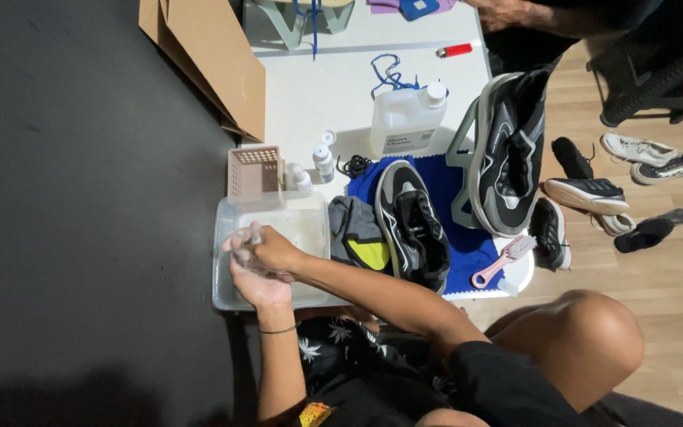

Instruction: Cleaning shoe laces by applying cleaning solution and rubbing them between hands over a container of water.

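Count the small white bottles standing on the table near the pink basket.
2: one small white bottle right beside the pink basket, another further right, by the big white jug. Others may be hidden behind the basket.

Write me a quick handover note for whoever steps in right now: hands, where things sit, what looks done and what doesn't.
Left hand and right hand: pressed together over the clear tub, rubbing something small and blurred; cannot tell what.
Black shoe lies on the blue cloth, laces out. Its pair leans upright beside it.
Grey insole sits between tub and shoe.
Pink brush rests on the cloth, untouched.
White jug stands behind, capped.
Done: shoes unlaced, insole out. Left: cannot tell whether the shoes are scrubbed yet.
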